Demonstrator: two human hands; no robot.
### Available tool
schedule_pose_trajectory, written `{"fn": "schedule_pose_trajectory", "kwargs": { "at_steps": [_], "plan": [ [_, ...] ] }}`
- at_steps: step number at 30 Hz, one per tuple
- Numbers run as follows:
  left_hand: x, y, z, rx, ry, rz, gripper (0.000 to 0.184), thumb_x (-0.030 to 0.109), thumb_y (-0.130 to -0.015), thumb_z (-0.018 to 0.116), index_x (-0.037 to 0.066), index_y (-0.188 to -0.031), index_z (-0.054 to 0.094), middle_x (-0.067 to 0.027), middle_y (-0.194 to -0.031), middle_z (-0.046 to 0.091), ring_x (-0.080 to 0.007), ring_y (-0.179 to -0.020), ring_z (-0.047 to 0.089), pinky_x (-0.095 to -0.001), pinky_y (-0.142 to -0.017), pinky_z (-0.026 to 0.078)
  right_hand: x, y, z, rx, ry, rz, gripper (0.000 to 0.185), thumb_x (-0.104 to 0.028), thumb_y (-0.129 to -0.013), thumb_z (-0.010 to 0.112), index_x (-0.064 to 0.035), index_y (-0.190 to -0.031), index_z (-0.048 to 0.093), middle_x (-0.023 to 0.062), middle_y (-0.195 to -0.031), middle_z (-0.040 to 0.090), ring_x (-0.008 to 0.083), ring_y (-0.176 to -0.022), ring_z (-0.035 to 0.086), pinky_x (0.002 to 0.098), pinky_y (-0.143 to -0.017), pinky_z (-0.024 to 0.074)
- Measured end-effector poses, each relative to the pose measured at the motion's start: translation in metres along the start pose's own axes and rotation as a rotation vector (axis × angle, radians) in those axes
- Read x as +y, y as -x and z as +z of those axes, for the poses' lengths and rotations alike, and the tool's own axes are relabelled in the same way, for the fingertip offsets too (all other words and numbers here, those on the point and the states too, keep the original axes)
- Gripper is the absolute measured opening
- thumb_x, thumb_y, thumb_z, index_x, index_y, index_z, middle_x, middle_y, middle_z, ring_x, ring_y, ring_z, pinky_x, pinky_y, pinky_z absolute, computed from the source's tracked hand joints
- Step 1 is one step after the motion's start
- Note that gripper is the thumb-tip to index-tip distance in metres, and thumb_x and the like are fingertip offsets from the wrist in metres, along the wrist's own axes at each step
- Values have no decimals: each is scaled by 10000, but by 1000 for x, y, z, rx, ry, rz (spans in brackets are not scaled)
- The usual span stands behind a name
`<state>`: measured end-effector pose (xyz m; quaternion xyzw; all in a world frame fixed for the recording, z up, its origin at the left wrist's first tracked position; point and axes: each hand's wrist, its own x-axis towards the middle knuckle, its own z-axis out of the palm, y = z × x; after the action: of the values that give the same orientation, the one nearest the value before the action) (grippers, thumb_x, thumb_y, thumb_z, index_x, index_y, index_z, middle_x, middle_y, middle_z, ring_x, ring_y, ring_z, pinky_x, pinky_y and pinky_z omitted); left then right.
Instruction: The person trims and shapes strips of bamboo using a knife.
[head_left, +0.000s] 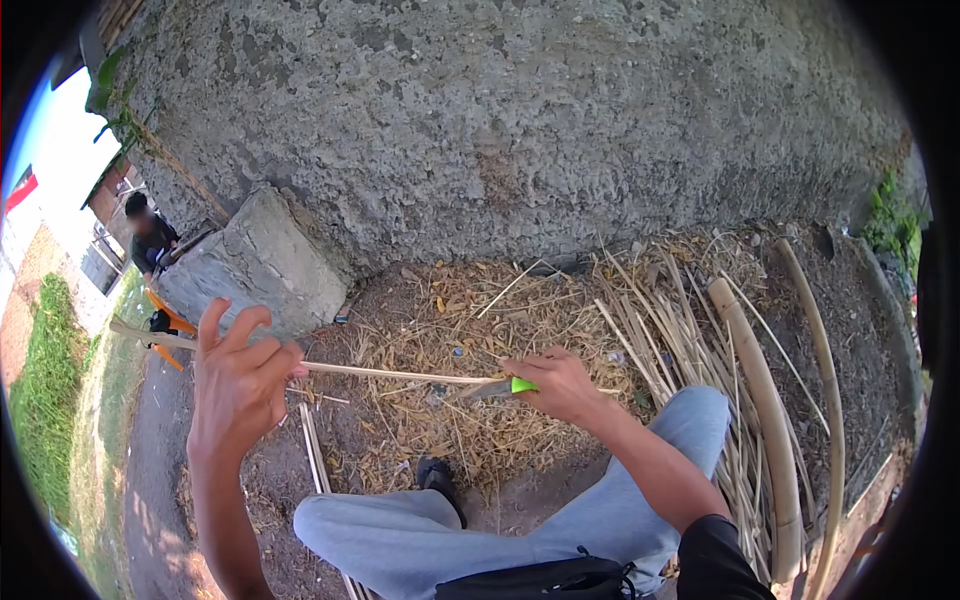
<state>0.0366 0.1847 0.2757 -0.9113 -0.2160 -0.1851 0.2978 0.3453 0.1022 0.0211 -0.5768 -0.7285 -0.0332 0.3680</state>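
Note:
A thin pale bamboo strip (395, 374) runs nearly level between my two hands, above ground covered in shavings. My left hand (240, 375) pinches it between thumb and fingers, with the other fingers raised, and the strip's wider end sticks out to the left. In my right hand (562, 385) is a knife with a bright green handle (522, 385). Its blade (488, 390) points left and lies against the strip's right end. The fingers of that hand are wrapped round the handle, close to the strip's end.
Bamboo strips (650, 330) and thicker poles (765, 420) lie at the right. A rough wall (480, 130) rises ahead, with a concrete block (270, 260) at its left. Another person (150, 238) is beyond the block. More strips (313, 445) lie beside my left knee.

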Motion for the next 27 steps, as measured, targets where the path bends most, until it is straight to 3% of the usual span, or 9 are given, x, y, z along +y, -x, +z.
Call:
{"fn": "schedule_pose_trajectory", "kwargs": {
  "at_steps": [4, 6, 9, 13, 19, 21, 22, 25, 27],
  "plan": [
    [9, -13, 7, -94, -60, 60, 245, 200, -728, 756, 125, -956, 704, -40, -973, 662, -235, -1199, 522, -503, -1077, 262, 16, 4, 19, 12, -29, -4, 284, -194, -759, 765, -103, -1026, 731, 39, -885, 687, 247, -739, 661, 363, -670, 516],
    [28, -22, 20, 222, -309, -161, 514, 308, -808, 743, 148, -1272, 591, -109, -1401, 477, -284, -1382, 348, -507, -1110, 211, 18, 3, 23, 196, -137, 206, 242, -195, -782, 771, -67, -984, 737, 73, -787, 646, 279, -646, 624, 367, -571, 491],
    [52, -23, 45, 161, 149, -286, 770, 434, -858, 691, 118, -1475, 356, -171, -1553, 248, -362, -1440, 207, -544, -1133, 196, 14, -8, 9, 317, -270, 357, 155, -118, -817, 761, -5, -919, 734, 83, -706, 616, 169, -541, 561, 303, -510, 439],
    [110, -5, 119, -4, 775, -330, 749, 437, -891, 658, 50, -1455, 351, -215, -1480, 361, -397, -1401, 286, -503, -1125, 274, 9, -10, 2, 339, -628, 606, 222, -208, -877, 743, 8, -929, 725, 31, -665, 592, 96, -599, 571, 337, -519, 446],
    [187, -6, 165, -257, 948, -399, 632, 361, -923, 644, 42, -1407, 393, -228, -1303, 544, -403, -1204, 537, -481, -1002, 426, 3, -11, -15, 479, -1099, 737, 205, -184, -928, 688, 20, -940, 705, 51, -824, 673, 85, -630, 601, 254, -561, 530],
    [192, -16, 162, -273, 989, -501, 462, 308, -940, 633, 16, -1281, 523, -169, -996, 667, -340, -879, 656, -444, -789, 508, 3, -12, -19, 537, -1194, 751, 239, -195, -922, 697, 14, -1038, 713, -5, -748, 626, 62, -600, 564, 233, -555, 514],
    [192, -17, 162, -279, 990, -497, 462, 308, -940, 633, 16, -1281, 523, -169, -996, 667, -340, -879, 656, -444, -789, 508, 1, -12, -23, 542, -1194, 757, 239, -195, -922, 697, 14, -1038, 713, -5, -748, 626, 62, -600, 564, 233, -555, 514],
    [182, -14, 160, -350, 1050, -626, 312, 264, -967, 606, -16, -1105, 624, -75, -726, 631, -200, -609, 584, -338, -574, 465, -2, -8, -35, 402, -1052, 791, 258, -228, -949, 660, 24, -976, 710, -6, -730, 622, 59, -606, 558, 251, -546, 483],
    [170, 0, 154, -292, 1340, -783, 271, 227, -988, 577, -32, -966, 653, 0, -622, 535, -77, -503, 434, -232, -466, 346, -2, -1, -36, 481, -618, 535, 297, -244, -991, 574, 29, -934, 676, 25, -675, 596, 96, -568, 556, 294, -513, 439]
  ]
}}
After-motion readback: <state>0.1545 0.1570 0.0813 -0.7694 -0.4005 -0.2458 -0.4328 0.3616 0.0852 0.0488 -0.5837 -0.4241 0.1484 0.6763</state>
